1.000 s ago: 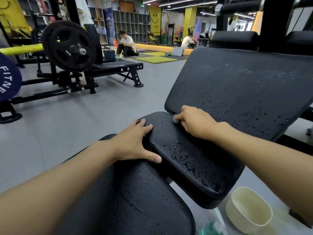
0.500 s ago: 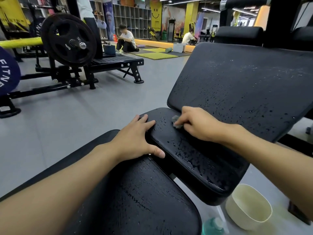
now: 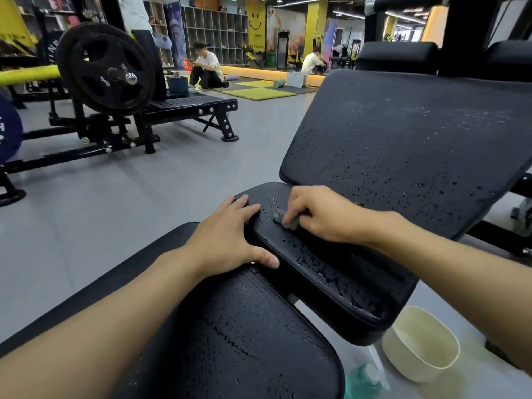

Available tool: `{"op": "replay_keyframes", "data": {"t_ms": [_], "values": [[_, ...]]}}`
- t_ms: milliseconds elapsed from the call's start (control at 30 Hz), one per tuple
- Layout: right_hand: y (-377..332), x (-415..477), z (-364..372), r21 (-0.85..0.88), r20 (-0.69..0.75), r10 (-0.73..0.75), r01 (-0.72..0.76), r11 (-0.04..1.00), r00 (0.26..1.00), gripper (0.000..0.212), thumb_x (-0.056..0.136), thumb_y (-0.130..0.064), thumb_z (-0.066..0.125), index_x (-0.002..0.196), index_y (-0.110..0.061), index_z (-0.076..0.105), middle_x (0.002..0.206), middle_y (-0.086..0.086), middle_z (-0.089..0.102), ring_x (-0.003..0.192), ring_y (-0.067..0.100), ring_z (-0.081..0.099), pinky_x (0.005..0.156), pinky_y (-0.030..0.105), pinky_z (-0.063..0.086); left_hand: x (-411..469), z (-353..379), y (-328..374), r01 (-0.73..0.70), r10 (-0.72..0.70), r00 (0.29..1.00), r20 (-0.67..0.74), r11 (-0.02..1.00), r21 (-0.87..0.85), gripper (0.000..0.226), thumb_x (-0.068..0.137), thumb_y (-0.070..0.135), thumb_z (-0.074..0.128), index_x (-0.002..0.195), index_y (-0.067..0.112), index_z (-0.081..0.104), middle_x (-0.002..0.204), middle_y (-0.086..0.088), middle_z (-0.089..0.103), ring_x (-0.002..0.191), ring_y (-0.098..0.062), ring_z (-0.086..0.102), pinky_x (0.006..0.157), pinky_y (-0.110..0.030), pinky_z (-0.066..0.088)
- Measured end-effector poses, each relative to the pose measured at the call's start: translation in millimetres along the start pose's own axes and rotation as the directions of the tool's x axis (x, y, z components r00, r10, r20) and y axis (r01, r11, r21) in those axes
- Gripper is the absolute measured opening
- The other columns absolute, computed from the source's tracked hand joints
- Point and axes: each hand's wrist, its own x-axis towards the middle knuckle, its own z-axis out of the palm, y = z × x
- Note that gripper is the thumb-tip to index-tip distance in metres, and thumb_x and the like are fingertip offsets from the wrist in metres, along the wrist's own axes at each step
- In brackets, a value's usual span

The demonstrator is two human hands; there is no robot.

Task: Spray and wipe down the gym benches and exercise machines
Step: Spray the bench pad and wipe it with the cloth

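A black padded bench fills the view: a tilted backrest [image 3: 408, 145], a middle seat pad [image 3: 339, 275] and a near pad [image 3: 244, 335], all beaded with spray droplets. My right hand [image 3: 322, 214] grips a small grey cloth [image 3: 283, 218] against the far end of the middle pad. My left hand [image 3: 230, 240] lies flat on the left edge of that same pad, fingers straight, thumb spread toward me.
A cream bowl [image 3: 423, 344] and a teal spray bottle [image 3: 362, 381] sit on the floor at lower right. A plate-loaded machine [image 3: 106, 73] with a black platform stands at left. Two people sit at the far wall. Grey floor lies between.
My right hand has slid the cloth a little toward me along the middle pad, showing more of it. My left hand has stayed put. The view shifted slightly.
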Motion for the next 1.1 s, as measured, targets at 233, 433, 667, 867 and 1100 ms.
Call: {"op": "replay_keyframes", "data": {"t_ms": [233, 433, 667, 867, 1100], "values": [[-7.2, -1.2, 1.5, 0.023, 0.072, 0.012, -0.014, 1.000, 0.997, 0.041, 0.081, 0.006, 0.052, 0.096, -0.021, 0.079, 0.098, -0.012, 0.060, 0.094, 0.012, 0.059, 0.090, 0.021, 0.046, -1.3, 0.1, -0.6, 0.011, -0.011, 1.000, -0.010, 1.000, -0.010, 0.125, 0.053, 0.072, 0.082, 0.157, 0.032, 0.025, 0.167, 0.013, 0.010, 0.154, -0.007, 0.000, 0.124, -0.039, 0.015], [-19.5, 30.5, 12.0, -0.026, 0.010, 0.044, -0.044, 0.999, 0.999, 0.040, 0.083, -0.001, 0.051, 0.095, -0.027, 0.078, 0.101, -0.010, 0.065, 0.099, 0.017, 0.061, 0.092, 0.036, 0.050, -1.8, 0.6, -1.3, 0.025, -0.025, 1.000, -0.011, 0.999, -0.021, 0.128, 0.052, 0.073, 0.081, 0.158, 0.030, 0.025, 0.166, 0.015, 0.010, 0.152, -0.002, -0.001, 0.125, -0.039, 0.015], [-23.0, -11.3, 2.8, 0.038, 0.102, -0.099, 0.096, 0.995, 0.990, 0.037, 0.081, 0.005, 0.054, 0.094, -0.019, 0.079, 0.093, -0.012, 0.059, 0.091, 0.011, 0.059, 0.090, 0.030, 0.046, 1.1, 3.3, -4.1, 0.027, -0.028, 0.999, -0.028, 0.999, -0.018, 0.132, 0.048, 0.074, 0.082, 0.158, 0.029, 0.023, 0.166, 0.016, 0.012, 0.152, -0.002, 0.001, 0.125, -0.037, 0.015], [-34.5, 1.8, 11.1, -0.032, 0.076, -0.096, 0.099, 0.995, 0.992, 0.038, 0.082, 0.001, 0.054, 0.099, -0.024, 0.078, 0.097, -0.014, 0.055, 0.093, 0.011, 0.054, 0.087, 0.028, 0.044, 0.1, 2.6, -3.0, 0.029, -0.030, 0.999, -0.034, 0.999, -0.029, 0.127, 0.048, 0.072, 0.084, 0.156, 0.034, 0.028, 0.165, 0.018, 0.013, 0.152, 0.000, 0.001, 0.123, -0.036, 0.018], [-29.3, 5.3, 3.5, -0.001, 0.062, -0.108, 0.109, 0.994, 0.992, 0.038, 0.082, 0.006, 0.055, 0.098, -0.019, 0.079, 0.099, -0.006, 0.063, 0.087, 0.006, 0.053, 0.090, 0.032, 0.045, -2.4, 1.5, -1.4, 0.030, -0.031, 0.999, -0.026, 0.999, -0.029, 0.121, 0.051, 0.072, 0.083, 0.154, 0.038, 0.030, 0.165, 0.018, 0.013, 0.152, -0.001, 0.001, 0.123, -0.041, 0.019]]}}
